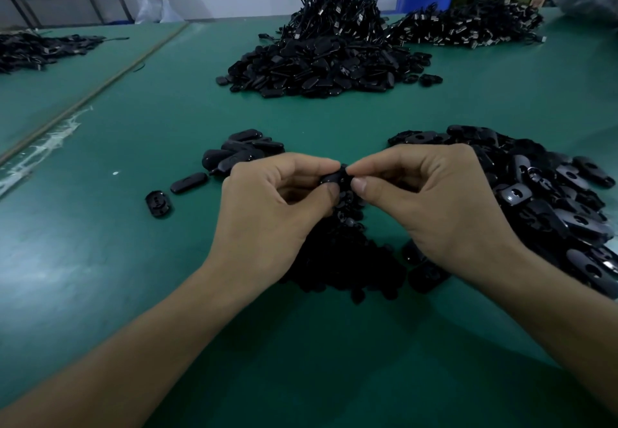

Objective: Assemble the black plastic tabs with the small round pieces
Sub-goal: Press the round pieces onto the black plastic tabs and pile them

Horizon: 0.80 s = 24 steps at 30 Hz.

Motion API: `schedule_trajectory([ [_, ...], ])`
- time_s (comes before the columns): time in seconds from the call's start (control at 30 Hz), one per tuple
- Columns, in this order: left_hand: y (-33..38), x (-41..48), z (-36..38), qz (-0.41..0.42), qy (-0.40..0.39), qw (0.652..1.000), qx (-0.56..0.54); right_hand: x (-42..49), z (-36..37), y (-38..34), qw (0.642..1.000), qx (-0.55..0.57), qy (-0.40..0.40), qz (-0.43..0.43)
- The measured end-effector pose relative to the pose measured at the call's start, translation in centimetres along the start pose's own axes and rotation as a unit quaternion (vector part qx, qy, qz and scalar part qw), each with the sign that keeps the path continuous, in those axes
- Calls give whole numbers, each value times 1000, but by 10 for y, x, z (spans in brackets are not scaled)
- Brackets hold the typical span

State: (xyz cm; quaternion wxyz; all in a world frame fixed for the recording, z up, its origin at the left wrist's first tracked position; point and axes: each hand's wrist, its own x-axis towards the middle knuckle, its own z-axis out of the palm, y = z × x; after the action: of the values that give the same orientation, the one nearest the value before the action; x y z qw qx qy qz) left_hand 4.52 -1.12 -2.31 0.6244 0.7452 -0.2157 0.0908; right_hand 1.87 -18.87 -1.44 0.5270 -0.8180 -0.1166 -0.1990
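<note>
Item: black tab (335, 178), pinched mid-table between left hand (267, 207) and right hand (431, 200) (round piece hidden by fingertips). Step: fitting. Next: likely press home, drop on left pile (245, 153).

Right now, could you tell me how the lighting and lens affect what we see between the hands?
Head view: dim, bluish light; the black piece pinched by the left hand and right hand shows almost no detail; the right pile catches small glints; wide-angle stretch enlarges the forearms near the bottom edge.
</note>
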Motion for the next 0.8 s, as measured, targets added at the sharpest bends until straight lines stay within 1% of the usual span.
schedule_trajectory([
  [0.23,-2,-1,1,-2,-3,1000,1,-1,3,2,1000,-10,13,-3],
  [0.47,-1,-3,3,-7,-4,1000,7,-2,8,2,999,-1,47,16],
  [0.67,0,-3,3,4,-9,1000,25,-2,8,0,1000,-5,21,21],
  [0.8,0,-4,4,2,-16,999,51,-4,9,-1,999,-24,32,14],
])
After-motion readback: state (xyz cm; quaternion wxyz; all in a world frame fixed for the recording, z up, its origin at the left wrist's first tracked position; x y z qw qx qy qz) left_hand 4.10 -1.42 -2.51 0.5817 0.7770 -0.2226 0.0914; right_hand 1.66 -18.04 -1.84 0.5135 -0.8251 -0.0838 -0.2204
